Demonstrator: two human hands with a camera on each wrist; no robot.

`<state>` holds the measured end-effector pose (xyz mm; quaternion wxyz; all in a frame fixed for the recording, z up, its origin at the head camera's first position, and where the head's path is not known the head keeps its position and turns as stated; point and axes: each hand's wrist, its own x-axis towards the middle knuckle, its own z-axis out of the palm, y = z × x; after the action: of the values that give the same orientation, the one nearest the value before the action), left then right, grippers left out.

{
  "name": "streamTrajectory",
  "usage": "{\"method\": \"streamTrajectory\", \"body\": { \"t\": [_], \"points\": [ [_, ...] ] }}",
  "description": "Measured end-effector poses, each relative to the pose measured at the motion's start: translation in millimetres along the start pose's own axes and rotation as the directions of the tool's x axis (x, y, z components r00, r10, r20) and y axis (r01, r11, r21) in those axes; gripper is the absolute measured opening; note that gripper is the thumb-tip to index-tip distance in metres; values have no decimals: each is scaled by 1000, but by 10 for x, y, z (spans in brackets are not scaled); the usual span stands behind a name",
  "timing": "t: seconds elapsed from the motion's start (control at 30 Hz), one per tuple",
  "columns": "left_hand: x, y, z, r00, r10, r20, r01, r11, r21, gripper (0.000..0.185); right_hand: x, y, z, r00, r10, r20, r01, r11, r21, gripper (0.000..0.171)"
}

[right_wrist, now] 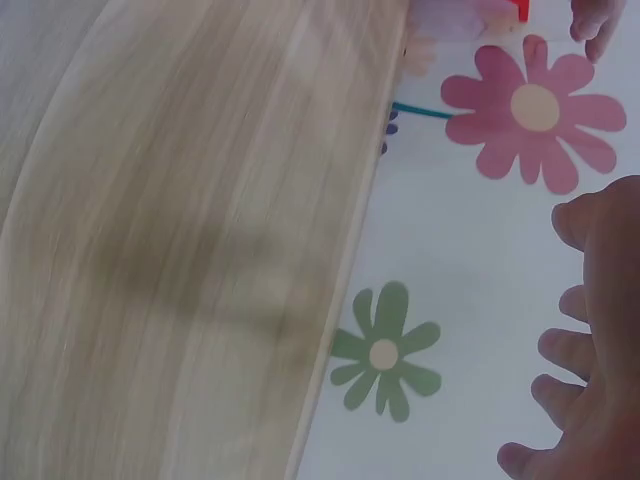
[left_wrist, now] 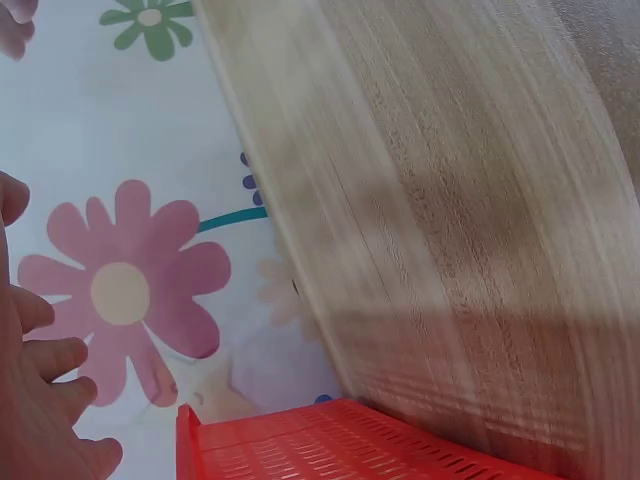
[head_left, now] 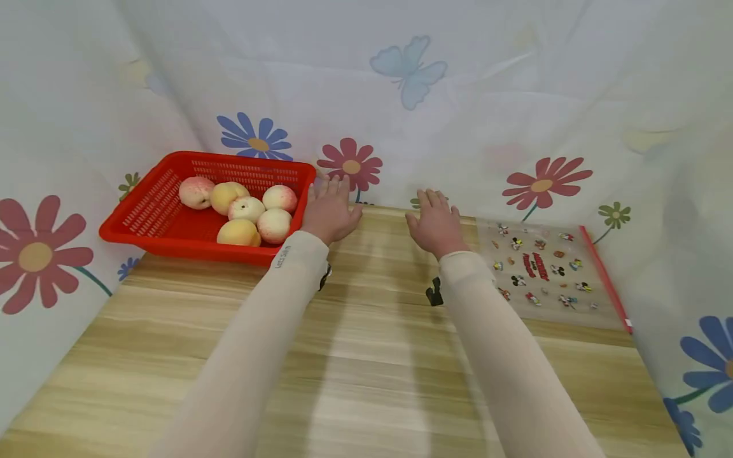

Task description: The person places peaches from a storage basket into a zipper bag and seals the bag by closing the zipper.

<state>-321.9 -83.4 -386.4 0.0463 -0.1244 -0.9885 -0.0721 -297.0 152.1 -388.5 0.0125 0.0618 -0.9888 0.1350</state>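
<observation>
Peaches (head_left: pixel 252 213), six of them, lie heaped in a red basket (head_left: pixel 149 213) at the far left of the desk (head_left: pixel 366 356), pushed against the flowered cloth (head_left: pixel 458 114) that walls in the desk on three sides; the slotted basket walls keep the round fruit from rolling off. Left hand (head_left: pixel 329 213) hovers palm down just beside the basket's right rim, fingers straight and slightly spread, holding nothing; the left wrist view shows its fingertips (left_wrist: pixel 60 360) over the cloth with the basket's corner (left_wrist: pixel 300 445) just below. Right hand (head_left: pixel 436 224) is level with it and a little apart, also flat and spread, empty, its fingers (right_wrist: pixel 585 350) near a green flower on the cloth in the right wrist view. Both seem stretched toward the desk's far edge, neither plainly touching anything. A clear zip bag (head_left: pixel 546 270) printed with small cartoon figures lies flat at the right, its red strip along the outer edge; the red lettering in its middle is too small to read. Small print on the left sleeve (head_left: pixel 280 257) near the wrist cannot be made out either.
</observation>
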Motion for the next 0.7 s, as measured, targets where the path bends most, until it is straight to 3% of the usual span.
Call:
{"method": "streamTrajectory", "body": {
  "t": [0.7],
  "points": [
    [-128,-60,-255,1000,3,-10,-4,999,-45,74,-31,-400,18,996,-72,-46,71,997,-33,66]
  ]
}}
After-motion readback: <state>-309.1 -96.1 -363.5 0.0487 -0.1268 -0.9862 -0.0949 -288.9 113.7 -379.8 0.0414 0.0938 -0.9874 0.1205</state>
